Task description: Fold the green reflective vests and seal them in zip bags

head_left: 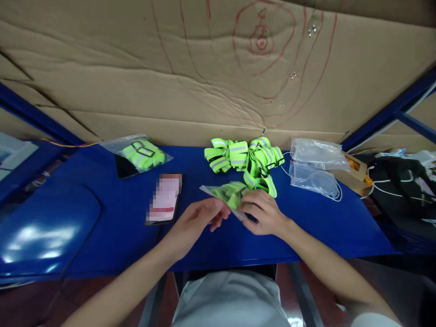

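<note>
A shiny plastic bag (226, 194) sits between the fingers (255, 199), cloth-like straps (237, 154) beyond them, glossy tabletop (119, 236) beneath, matt cardboard (136, 81) farthest.

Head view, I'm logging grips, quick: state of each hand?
Left hand: holding the clear bag of yellow-green strap at its near edge.
Right hand: holding the same bag's right end.

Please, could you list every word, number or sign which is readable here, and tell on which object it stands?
No text reads for certain.
Cardboard: hand-drawn red marks; the top one resembles "4", but this is uncertain.
Phone: pixelated, unreadable.
Held bag: no print that I can make out.
</note>
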Tool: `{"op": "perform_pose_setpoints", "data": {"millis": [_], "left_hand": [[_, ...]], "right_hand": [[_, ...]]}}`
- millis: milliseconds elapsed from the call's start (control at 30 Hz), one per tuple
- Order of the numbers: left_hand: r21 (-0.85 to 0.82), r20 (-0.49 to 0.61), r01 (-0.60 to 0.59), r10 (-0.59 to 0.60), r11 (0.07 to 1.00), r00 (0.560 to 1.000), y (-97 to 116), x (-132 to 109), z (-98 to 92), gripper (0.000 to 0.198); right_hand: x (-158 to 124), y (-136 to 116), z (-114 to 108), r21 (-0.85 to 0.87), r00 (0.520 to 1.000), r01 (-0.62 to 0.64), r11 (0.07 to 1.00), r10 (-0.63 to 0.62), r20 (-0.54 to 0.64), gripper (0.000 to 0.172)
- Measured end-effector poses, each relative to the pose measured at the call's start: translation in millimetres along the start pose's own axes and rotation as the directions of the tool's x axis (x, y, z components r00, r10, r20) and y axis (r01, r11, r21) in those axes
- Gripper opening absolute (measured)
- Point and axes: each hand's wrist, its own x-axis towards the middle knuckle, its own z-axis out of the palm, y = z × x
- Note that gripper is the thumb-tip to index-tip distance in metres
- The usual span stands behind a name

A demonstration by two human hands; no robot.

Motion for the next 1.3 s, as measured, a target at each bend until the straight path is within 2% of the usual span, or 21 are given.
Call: {"op": "perform_pose_setpoints", "data": {"millis": [67, 167, 267, 367, 467, 567, 667, 767, 833, 933, 1133, 1233, 1300], "left_hand": [[-0.227, -0.052, 0.094, -0.109, 0.969, 0.993, -8.7, -0.6, 6.2, 0.036], [-0.396, -0.113, 0.12, -0.178, 0.91, 0.978, -23.8, -5.8, 11.8, 0.034], [-0.585, -0.128, 0.177, -0.306, 0.791, 0.943, -39.8, -13.6, 17.9, 0.036], [-0.676, -0.196, 0.135, -0.353, 0.724, 0.915, -54.2, -19.7, 28.2, 0.035], [-0.625, -0.284, 0.041, -0.276, 0.779, 0.918, -62.4, -23.3, 37.8, 0.033], [-0.542, -0.34, -0.004, -0.215, 0.84, 0.915, -65.3, -24.1, 42.2, 0.029], [-0.434, -0.403, -0.047, -0.147, 0.9, 0.903, -66.8, -21.6, 45.3, 0.024], [-0.214, -0.444, -0.1, -0.005, 0.972, 0.896, -66.1, -17.6, 51.9, 0.017], [-0.044, -0.422, -0.12, 0.091, 0.992, 0.902, -62.9, -15.5, 57.2, 0.017], [0.111, -0.361, -0.132, 0.163, 0.985, 0.918, -55.5, -13.5, 61.7, 0.019], [0.202, -0.302, -0.147, 0.205, 0.968, 0.931, -53.2, -12.0, 55.2, 0.018], [0.191, -0.303, -0.185, 0.237, 0.964, 0.923, -57.7, -13.0, 54.6, 0.011], [0.192, -0.332, -0.203, 0.258, 0.96, 0.907, -58.8, -13.7, 57.3, 0.017]], "right_hand": [[2.4, -3.6, -0.8, 0.027, 0.995, 0.031, 0.999, -0.033, 0.093, 0.025], [6.0, -9.9, 2.1, 0.054, 0.989, 0.05, 0.997, -0.057, 0.139, 0.018], [7.1, -16.5, 8.7, 0.063, 0.98, 0.087, 0.994, -0.097, 0.173, 0.016], [7.6, -21.4, 13.7, 0.065, 0.968, 0.109, 0.992, -0.121, 0.221, 0.008], [8.4, -21.7, 13.2, 0.099, 0.965, 0.097, 0.99, -0.118, 0.236, 0.013], [8.2, -19.4, 9.9, 0.132, 0.972, 0.056, 0.99, -0.084, 0.22, 0.019], [6.8, -19.5, 7.8, 0.136, 0.983, 0.009, 0.991, -0.034, 0.181, 0.018], [5.6, -22.5, 6.7, 0.186, 0.986, -0.129, 0.974, 0.106, 0.131, 0.018], [5.4, -23.8, 4.9, 0.216, 0.97, -0.239, 0.947, 0.22, 0.108, 0.017], [6.0, -23.3, 0.9, 0.274, 0.938, -0.346, 0.897, 0.321, 0.135, 0.009], [10.2, -21.0, -3.9, 0.381, 0.833, -0.551, 0.743, 0.457, 0.313, 0.014], [12.6, -20.0, -6.0, 0.457, 0.752, -0.659, 0.597, 0.503, 0.427, 0.016], [13.5, -19.1, -7.5, 0.507, 0.683, -0.729, 0.461, 0.542, 0.489, 0.018]]}}
